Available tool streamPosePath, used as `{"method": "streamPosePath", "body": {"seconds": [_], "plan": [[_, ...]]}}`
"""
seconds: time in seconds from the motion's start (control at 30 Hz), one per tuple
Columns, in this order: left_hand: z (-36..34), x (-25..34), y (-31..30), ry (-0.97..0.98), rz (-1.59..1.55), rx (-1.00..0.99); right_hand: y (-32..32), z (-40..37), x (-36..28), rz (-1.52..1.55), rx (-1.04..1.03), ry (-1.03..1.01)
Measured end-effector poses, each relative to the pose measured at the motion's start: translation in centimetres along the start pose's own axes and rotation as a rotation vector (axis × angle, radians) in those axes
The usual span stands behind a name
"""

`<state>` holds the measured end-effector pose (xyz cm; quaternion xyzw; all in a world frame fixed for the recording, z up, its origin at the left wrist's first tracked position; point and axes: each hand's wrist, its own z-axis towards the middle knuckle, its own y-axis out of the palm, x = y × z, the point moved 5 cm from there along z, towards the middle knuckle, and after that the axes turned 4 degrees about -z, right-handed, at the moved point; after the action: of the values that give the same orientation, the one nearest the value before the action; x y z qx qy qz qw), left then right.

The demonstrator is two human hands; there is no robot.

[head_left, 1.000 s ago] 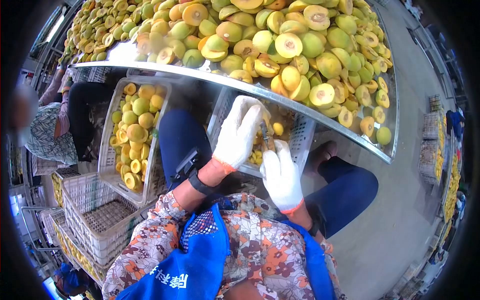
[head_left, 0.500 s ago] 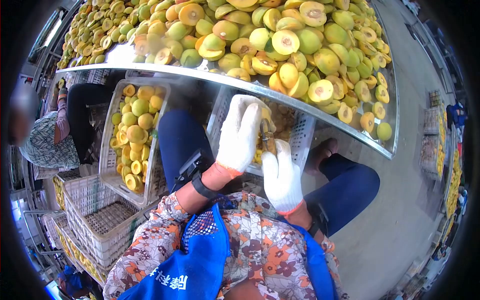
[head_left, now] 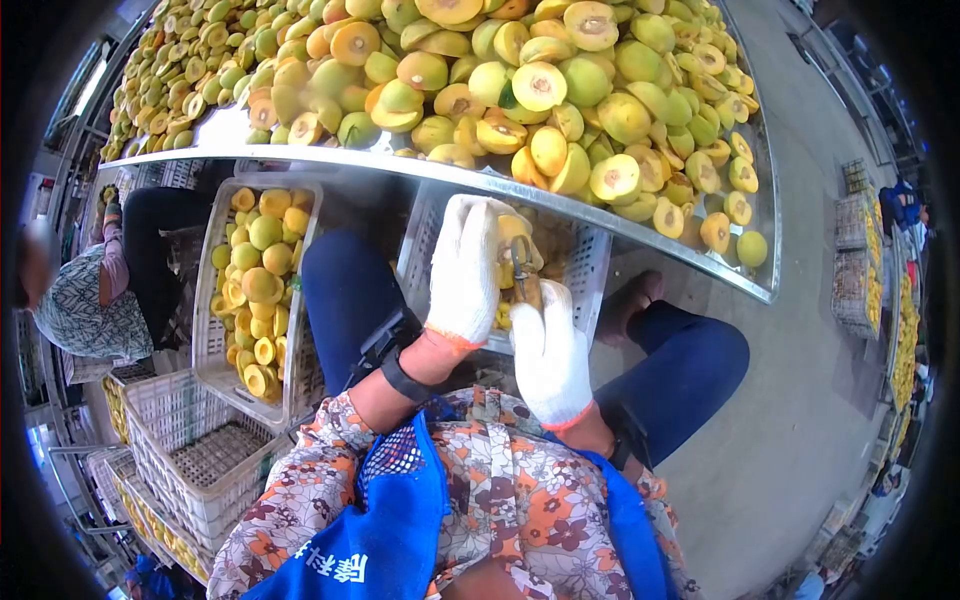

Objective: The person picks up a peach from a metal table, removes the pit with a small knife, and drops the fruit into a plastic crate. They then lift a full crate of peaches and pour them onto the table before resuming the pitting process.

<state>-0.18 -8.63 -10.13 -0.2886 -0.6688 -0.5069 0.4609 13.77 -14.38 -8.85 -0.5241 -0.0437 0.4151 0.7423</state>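
On the blue vest, at the bottom of the frame, there are some white Chinese characters; the fold cuts them, so I cannot read the full writing. The metal table crosses the top of the frame, and on it lie many cut fruits, yellow and green. Below its edge, in the centre, is a plastic crate with yellow pieces inside. At left stands a crate of fruit, and at lower left a white lattice crate. The grey floor is at right; another person sits at far left.

Both forearms reach up from the lower body. The left hand, in a white glove, pinches a yellow fruit piece above the centre crate. The right hand, gloved also, closes its fingers on the brown handle of a small metal tool, whose head is at the fruit piece.
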Motion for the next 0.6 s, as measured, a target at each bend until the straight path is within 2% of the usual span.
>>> {"method": "streamPosePath", "body": {"seconds": [0.1,0.27,0.37,0.43,0.5,0.53,0.57,0.6], "plan": [[-0.5,-0.1,0.0,0.038,0.025,0.015,-0.4,-0.1,-0.2,0.033,0.036,0.006],[-1.3,1.4,1.0,0.134,0.068,0.008,-0.5,0.4,-0.3,-0.094,-0.059,-0.067],[-1.1,2.0,0.7,0.177,0.222,-0.006,-0.8,0.1,-0.3,-0.118,-0.023,-0.074],[0.0,1.3,0.1,0.106,0.254,-0.145,-0.7,-0.1,-0.2,-0.059,-0.075,-0.025],[0.3,2.3,0.5,0.094,0.341,-0.170,-0.5,-0.3,-0.2,-0.001,-0.127,0.024],[0.4,2.5,0.7,0.081,0.426,-0.197,0.3,-0.7,1.1,0.392,-0.204,0.384],[0.3,2.1,0.8,-0.017,0.300,-0.249,1.2,-1.5,1.7,0.785,-0.279,0.742],[0.2,2.0,0.7,-0.015,0.300,-0.245,0.7,-1.1,1.7,0.786,-0.283,0.738]]}}
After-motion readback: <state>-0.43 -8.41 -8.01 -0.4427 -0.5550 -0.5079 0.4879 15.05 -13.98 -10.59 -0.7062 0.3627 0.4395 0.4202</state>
